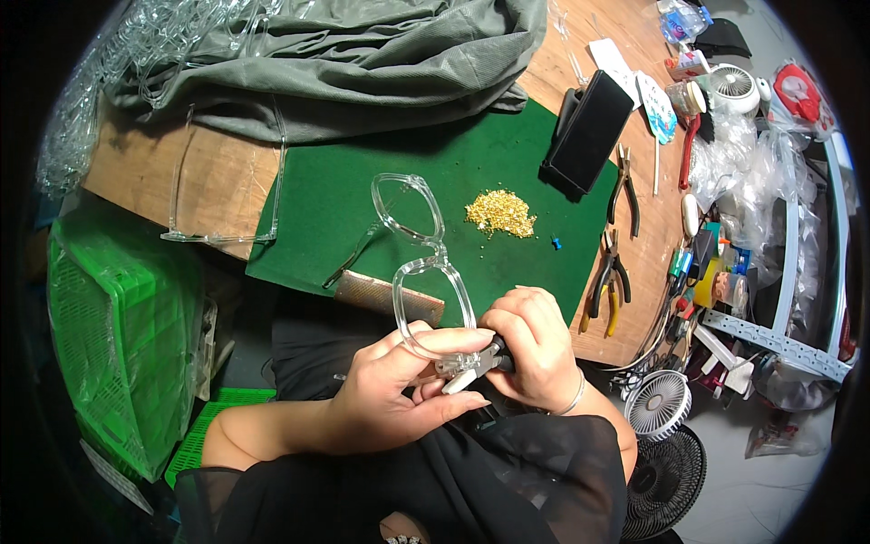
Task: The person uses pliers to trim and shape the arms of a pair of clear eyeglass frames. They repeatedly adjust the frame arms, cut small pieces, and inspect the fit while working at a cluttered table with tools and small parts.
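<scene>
Left hand point(390, 385): pinching clear eyeglass frame point(439, 257), which extends toward 11 o'clock. Right hand point(536, 349): gripping black-handled tool point(502, 354), kind unclear. Step, apparently: work at frame's near corner; next move likely calls for steady bracing. Gold-coloured small parts point(501, 215): frame's 2 o'clock.

"What's being held?"
"The left hand point(385, 392) holds a clear frame point(440, 255), the right hand point(535, 349) a black-handled tool point(490, 357) at the frame's near end."
"And on the mat point(317, 186)?"
"Piled gold bits point(501, 214), a blue pin point(556, 243) near them."
</scene>
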Demonstrator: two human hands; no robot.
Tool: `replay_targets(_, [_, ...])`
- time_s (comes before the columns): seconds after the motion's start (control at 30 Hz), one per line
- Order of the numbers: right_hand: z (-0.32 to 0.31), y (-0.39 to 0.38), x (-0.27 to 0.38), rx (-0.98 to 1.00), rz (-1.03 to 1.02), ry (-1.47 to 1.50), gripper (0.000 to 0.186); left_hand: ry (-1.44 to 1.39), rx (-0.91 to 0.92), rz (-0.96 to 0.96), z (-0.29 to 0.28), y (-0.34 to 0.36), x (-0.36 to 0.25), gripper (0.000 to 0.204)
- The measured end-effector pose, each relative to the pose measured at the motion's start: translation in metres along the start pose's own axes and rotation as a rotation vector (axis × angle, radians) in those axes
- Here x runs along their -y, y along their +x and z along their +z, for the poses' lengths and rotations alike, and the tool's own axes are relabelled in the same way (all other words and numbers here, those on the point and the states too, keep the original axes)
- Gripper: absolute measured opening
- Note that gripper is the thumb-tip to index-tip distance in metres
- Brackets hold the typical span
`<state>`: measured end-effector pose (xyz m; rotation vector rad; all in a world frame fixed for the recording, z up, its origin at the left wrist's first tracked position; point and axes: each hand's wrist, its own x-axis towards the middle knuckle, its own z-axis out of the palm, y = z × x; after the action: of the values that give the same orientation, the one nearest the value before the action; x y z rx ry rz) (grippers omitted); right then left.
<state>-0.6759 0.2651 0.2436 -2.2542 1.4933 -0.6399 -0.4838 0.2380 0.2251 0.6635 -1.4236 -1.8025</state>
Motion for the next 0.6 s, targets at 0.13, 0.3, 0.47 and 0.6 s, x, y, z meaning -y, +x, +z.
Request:
replay_targets(0.13, [0.0,0.0,-0.001,0.006,0.001,0.001,0.042,-0.017,-0.001,-0.007,0.0,0.001,0.001,0.054])
replay_targets(0.3, [-0.002,-0.001,-0.008,0.04,0.026,0.069,0.041,-0.019,-0.007,0.009,-0.005,0.003,-0.004,0.047])
replay_targets(0.47, [-0.004,-0.02,-0.026,0.066,0.358,0.03,0.036,0.104,0.08,0.129,-0.031,0.01,-0.02,0.037])
replay_targets(0.6, [0.024,-0.01,-0.06,-0.054,0.467,-0.02,0.02,-0.038,-0.028,0.043,-0.017,0.016,-0.014,0.036])
